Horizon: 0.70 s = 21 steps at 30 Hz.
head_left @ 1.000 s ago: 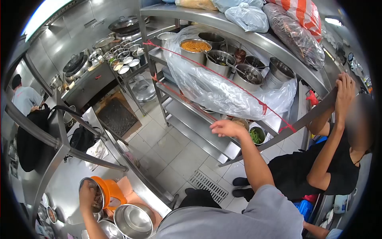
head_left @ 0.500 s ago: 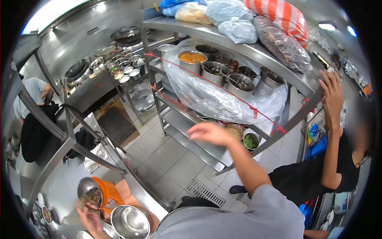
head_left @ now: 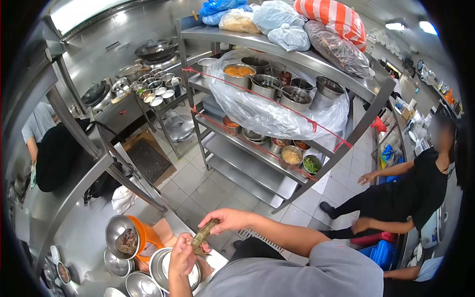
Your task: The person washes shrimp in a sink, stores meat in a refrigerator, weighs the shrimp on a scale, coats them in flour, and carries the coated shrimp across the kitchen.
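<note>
A brownish-green, shrimp-like item (head_left: 202, 237) is held between my two hands, above the counter's edge. My left hand (head_left: 183, 255) is closed round its lower end, over a large steel pot (head_left: 159, 267). My right hand (head_left: 225, 220) pinches the upper end with its fingers. To the left, a tilted steel bowl (head_left: 117, 227) with several similar brownish pieces (head_left: 127, 241) in it leans against an orange container (head_left: 147, 236).
More steel bowls (head_left: 141, 285) sit on the counter (head_left: 91, 237). Ahead stands a metal rack (head_left: 247, 175) with pots, plastic sheeting and bags. A person in black (head_left: 420, 188) is at the right; another person (head_left: 37, 128) is at the far left.
My left hand has come away from the tilted bowl with the item. My right hand has come down to it and closed on it. The person in black has let go of the rack.
</note>
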{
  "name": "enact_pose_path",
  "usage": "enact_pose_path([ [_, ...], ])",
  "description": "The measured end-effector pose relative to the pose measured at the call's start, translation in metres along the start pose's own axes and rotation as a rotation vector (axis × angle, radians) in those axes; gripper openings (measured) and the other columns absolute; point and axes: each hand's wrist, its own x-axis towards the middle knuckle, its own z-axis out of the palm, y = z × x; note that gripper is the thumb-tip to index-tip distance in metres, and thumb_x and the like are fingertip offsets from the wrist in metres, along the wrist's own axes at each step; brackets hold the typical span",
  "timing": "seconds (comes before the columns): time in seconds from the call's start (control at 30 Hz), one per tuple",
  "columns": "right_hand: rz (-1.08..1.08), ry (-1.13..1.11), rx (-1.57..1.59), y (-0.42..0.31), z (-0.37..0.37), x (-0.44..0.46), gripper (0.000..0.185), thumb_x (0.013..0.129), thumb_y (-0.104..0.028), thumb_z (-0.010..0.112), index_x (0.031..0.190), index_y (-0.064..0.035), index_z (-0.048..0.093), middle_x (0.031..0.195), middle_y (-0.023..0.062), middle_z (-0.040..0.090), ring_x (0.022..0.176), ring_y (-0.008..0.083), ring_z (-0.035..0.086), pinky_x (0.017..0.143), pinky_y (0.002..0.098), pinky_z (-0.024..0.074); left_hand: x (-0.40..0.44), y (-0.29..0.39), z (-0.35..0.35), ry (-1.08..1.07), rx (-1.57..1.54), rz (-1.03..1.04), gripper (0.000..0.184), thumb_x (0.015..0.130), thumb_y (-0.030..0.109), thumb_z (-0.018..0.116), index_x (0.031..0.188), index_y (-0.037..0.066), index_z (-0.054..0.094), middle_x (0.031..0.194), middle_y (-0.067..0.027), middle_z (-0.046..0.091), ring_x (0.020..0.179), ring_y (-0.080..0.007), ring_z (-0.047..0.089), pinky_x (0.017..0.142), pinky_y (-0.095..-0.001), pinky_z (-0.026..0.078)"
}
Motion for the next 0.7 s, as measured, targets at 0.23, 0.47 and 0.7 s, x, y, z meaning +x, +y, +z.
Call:
enact_pose_path([
  [0.23,-0.315,-0.099,-1.166,-0.131,-0.044,0.013,0.045,0.092,-0.028,0.076,0.13,-0.0072,0.065,0.12,0.0112,0.067,0.109,0.0263,0.066,0.097,0.0389,0.0522,0.011,-0.001,0.015,0.093,0.236,-0.034,0.067,0.102,0.027,0.055,0.159,0.003,0.03,0.096,-0.0171,0.063,0.071,-0.024,0.061,0.067,-0.0357,0.052],
  [0.47,-0.245,0.84,-1.633,-0.384,-0.255,-0.001,0.025,0.091,-0.019,0.07,0.112,-0.0055,0.075,0.108,0.016,0.076,0.099,0.0294,0.073,0.09,0.039,0.056,0.022,-0.011,-0.008,0.374,-0.05,0.053,0.077,0.09,0.03,0.053,0.159,0.005,0.03,0.098,-0.0178,0.064,0.072,-0.0266,0.063,0.068,-0.0382,0.054],
  [0.7,0.003,1.421,-2.207,-0.423,-0.549,0.013,0.031,0.092,-0.02,0.055,0.104,-0.0006,0.075,0.119,0.0251,0.071,0.108,0.0401,0.07,0.094,0.0545,0.053,0.026,-0.014,-0.005,0.51,-0.178,0.203,0.073,0.091,0.032,0.05,0.155,0.001,0.035,0.111,-0.0282,0.069,0.075,-0.0303,0.068,0.068,-0.0384,0.057],
])
